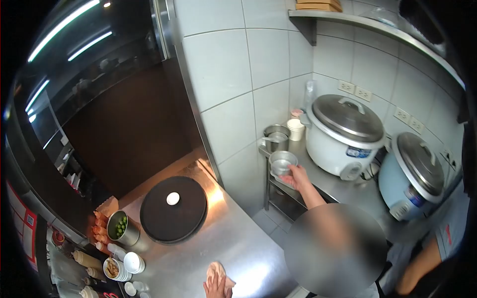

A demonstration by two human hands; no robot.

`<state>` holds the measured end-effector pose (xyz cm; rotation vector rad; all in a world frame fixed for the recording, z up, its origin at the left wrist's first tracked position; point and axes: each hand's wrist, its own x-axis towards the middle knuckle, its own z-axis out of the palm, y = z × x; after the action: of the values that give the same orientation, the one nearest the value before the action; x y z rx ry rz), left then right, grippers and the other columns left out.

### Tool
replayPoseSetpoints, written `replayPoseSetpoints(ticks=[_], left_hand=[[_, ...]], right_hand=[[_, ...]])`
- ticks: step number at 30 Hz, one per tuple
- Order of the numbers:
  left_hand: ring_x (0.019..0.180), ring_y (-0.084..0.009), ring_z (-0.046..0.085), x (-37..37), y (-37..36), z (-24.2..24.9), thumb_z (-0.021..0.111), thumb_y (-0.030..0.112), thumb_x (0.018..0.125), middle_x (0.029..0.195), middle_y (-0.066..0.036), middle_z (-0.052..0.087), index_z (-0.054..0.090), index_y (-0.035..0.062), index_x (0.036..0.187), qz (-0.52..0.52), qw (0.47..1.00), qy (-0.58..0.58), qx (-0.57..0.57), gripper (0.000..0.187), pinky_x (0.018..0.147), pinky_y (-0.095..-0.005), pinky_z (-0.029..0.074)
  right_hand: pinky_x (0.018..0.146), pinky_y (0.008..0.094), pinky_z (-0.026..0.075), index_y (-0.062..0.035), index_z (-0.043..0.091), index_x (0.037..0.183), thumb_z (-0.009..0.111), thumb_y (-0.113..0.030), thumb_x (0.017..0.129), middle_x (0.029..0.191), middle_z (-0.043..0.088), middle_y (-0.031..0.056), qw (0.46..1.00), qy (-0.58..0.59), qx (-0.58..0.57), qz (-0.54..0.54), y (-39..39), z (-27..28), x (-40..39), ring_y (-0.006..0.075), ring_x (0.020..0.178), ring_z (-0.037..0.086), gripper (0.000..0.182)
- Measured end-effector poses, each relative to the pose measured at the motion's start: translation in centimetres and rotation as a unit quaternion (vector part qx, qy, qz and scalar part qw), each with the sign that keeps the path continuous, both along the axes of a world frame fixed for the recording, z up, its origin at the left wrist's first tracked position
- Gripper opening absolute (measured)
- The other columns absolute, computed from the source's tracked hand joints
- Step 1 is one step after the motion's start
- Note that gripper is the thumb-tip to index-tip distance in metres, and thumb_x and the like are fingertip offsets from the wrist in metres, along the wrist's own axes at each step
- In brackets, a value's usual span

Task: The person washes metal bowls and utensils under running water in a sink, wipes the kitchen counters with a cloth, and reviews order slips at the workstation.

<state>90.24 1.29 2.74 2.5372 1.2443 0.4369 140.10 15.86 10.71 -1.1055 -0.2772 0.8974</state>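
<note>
My right hand [296, 178] reaches out and holds a small round metal bowl [283, 163] by its near side, beside the edge of the rice cooker counter. The bowl is just in front of a metal pot [276, 137]. My left hand [216, 288] is at the bottom of the view, its fingers pressed on a crumpled beige cloth [215, 270] that lies on the steel worktop [248, 248]. A blurred patch covers part of my right forearm.
A black round tray [174, 211] with a small white item sits on the worktop. A pot of green fruit [121, 226], cups and bottles line the left. Two rice cookers [343, 129] stand at right. A co-worker's arm [422, 265] shows at lower right; a shelf [377, 25] hangs above.
</note>
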Motion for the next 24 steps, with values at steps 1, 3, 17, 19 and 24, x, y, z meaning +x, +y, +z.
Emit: replayPoseSetpoints(ticks=[1, 3, 17, 19, 24], left_hand=[[0.138, -0.0337, 0.016, -0.2, 0.2, -0.9, 0.051, 0.021, 0.086, 0.150, -0.015, 0.020, 0.034, 0.0099, 0.140, -0.003, 1.000, 0.002, -0.014, 0.057, 0.108, -0.0522, 0.016], [0.138, -0.0345, 0.018, -0.6, 0.2, -3.1, 0.049, 0.022, 0.087, 0.149, -0.016, 0.022, 0.035, 0.0098, 0.139, 0.005, 0.999, 0.030, -0.012, 0.055, 0.107, -0.0525, 0.018], [0.128, -0.0389, 0.033, -0.4, 1.8, -3.6, 0.053, 0.029, 0.084, 0.141, -0.017, 0.034, 0.041, 0.0129, 0.135, 0.006, 0.998, 0.069, -0.014, 0.054, 0.103, -0.0561, 0.025], [0.132, -0.0388, 0.026, -1.1, 2.0, -4.9, 0.057, 0.031, 0.080, 0.147, -0.012, 0.026, 0.037, 0.0220, 0.139, 0.010, 0.997, 0.053, -0.056, 0.063, 0.104, -0.0596, 0.021], [0.135, -0.0328, 0.023, -2.1, 1.3, -4.9, 0.044, 0.027, 0.091, 0.149, -0.007, 0.023, 0.031, 0.0226, 0.142, 0.004, 0.998, 0.065, 0.004, 0.053, 0.106, -0.0544, 0.022]], right_hand=[[0.048, 0.0390, 0.059, 0.0061, 0.016, 0.128, 0.050, -0.014, 0.088, 0.107, 0.047, 0.0335, 1.000, 0.001, 0.021, 0.001, 3.8, -0.9, 2.9, 0.0385, 0.067, 0.065, 0.056], [0.052, 0.0424, 0.059, 0.0036, 0.012, 0.131, 0.050, -0.022, 0.090, 0.115, 0.042, 0.0331, 0.999, -0.004, 0.045, -0.019, 9.5, -0.6, 7.1, 0.0418, 0.076, 0.064, 0.062], [0.054, 0.0375, 0.053, -0.0092, 0.044, 0.124, 0.055, -0.028, 0.091, 0.107, 0.061, 0.0149, 0.934, 0.072, -0.110, 0.333, -8.9, -12.9, -2.7, 0.0336, 0.092, 0.065, 0.040], [0.055, 0.0390, 0.053, -0.0080, 0.046, 0.122, 0.057, -0.024, 0.090, 0.108, 0.061, 0.0161, 0.920, 0.062, -0.147, 0.359, -13.9, -13.1, -6.3, 0.0338, 0.090, 0.065, 0.037], [0.052, 0.0349, 0.053, -0.0075, 0.047, 0.119, 0.056, -0.022, 0.091, 0.102, 0.061, 0.0122, 0.902, -0.090, -0.140, 0.399, -16.7, -9.1, -11.9, 0.0291, 0.083, 0.067, 0.033]])
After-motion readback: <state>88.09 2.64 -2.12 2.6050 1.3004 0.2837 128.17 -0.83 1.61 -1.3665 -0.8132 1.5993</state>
